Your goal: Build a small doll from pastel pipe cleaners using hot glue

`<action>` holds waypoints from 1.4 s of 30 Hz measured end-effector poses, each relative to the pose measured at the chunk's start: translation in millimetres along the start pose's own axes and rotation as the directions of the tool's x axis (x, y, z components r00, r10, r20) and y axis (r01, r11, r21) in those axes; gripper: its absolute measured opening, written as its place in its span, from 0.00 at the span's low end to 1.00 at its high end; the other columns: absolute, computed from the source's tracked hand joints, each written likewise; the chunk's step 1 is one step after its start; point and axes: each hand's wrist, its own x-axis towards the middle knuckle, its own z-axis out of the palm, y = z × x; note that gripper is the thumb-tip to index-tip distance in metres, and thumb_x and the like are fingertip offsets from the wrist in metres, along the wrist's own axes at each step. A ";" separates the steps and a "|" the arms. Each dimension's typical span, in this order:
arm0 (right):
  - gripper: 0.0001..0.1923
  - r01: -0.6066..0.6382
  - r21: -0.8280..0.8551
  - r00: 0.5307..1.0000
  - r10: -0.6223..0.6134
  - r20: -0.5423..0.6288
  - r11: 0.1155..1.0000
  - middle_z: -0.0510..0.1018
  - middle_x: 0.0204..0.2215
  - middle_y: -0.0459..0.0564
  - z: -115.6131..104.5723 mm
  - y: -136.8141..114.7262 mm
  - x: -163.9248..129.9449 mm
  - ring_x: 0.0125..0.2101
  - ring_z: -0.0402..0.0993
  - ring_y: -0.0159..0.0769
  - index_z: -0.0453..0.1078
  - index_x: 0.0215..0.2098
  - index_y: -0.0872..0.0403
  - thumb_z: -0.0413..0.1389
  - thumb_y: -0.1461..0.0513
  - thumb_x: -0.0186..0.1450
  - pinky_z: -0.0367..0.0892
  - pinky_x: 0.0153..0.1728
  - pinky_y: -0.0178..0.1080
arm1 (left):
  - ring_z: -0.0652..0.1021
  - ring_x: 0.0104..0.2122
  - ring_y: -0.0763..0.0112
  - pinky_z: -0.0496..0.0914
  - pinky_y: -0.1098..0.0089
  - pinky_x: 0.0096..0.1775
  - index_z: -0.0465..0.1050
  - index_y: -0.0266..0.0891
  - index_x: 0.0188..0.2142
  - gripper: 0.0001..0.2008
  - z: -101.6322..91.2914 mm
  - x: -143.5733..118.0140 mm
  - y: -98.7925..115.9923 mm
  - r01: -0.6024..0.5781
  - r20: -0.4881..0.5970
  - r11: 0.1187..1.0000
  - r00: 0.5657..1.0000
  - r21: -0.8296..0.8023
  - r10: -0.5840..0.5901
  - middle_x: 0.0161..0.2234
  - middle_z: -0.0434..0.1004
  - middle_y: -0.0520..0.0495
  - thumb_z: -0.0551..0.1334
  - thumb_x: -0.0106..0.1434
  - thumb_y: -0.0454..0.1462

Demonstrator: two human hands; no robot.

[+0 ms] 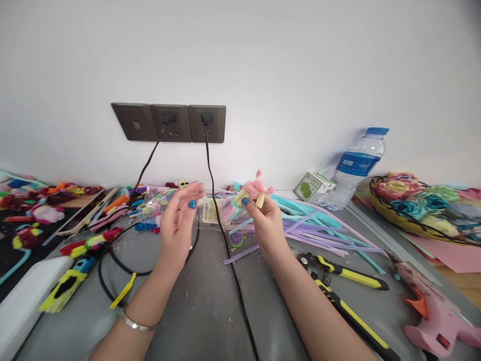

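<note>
Two hands: both raised above the middle of the table (210, 311), near its back edge.
Right hand (265, 220): fingers pinched on a small pink and cream figure (254, 192) of pipe cleaner, held upright in the air.
Left hand (180, 220): fingers loosely spread, palm turned to the figure, holding nothing; a bracelet (137, 323) on the wrist.
Good practice, as judged: pinch the figure low at its cream legs so the pink top stays free to shape; bring the free hand in with fingertips only.
Basket (409, 225): at the right edge, filled with rolled flowers (413, 193) in pink, green and teal.
Bottle (355, 170): at the back edge, capped, tilted; its fill cannot be told.
Bag (158, 203): clear, at the back edge, small coloured pieces inside.
Loose stock: pipe cleaners (319, 220) fanned right of the hands; pliers (341, 271) and glue gun (432, 311) towards the front right corner.
</note>
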 end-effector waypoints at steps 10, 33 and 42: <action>0.14 0.020 0.089 0.991 -0.008 -0.135 0.996 0.83 0.39 0.50 -2.1 2.4 3.3 0.43 0.75 0.41 0.79 0.38 0.51 0.67 0.53 0.57 0.69 0.46 0.43 | 0.81 0.42 0.66 0.74 0.62 0.53 0.83 0.41 0.39 0.14 6.2 4.6 -2.6 0.347 -0.078 0.825 0.903 -0.446 -0.422 0.39 0.83 0.45 0.74 0.53 0.43; 0.18 -0.009 0.128 0.977 0.036 -0.212 0.992 0.81 0.42 0.51 -1.8 -5.9 6.2 0.45 0.73 0.42 0.77 0.39 0.50 0.65 0.50 0.55 0.66 0.45 0.42 | 0.71 0.19 0.78 0.67 0.76 0.21 0.70 0.37 0.20 0.17 -17.3 21.7 -5.7 0.427 -0.238 0.880 0.851 -0.206 -0.468 0.19 0.69 0.56 0.76 0.43 0.41; 0.19 -0.109 0.247 0.986 0.135 -0.093 0.963 0.82 0.45 0.52 3.1 -11.2 3.1 0.49 0.74 0.46 0.77 0.38 0.51 0.68 0.51 0.52 0.65 0.51 0.46 | 0.78 0.22 0.73 0.74 0.74 0.26 0.83 0.36 0.30 0.16 -23.3 24.0 -8.1 0.355 -0.326 0.923 0.863 -0.149 -0.385 0.24 0.81 0.49 0.78 0.42 0.40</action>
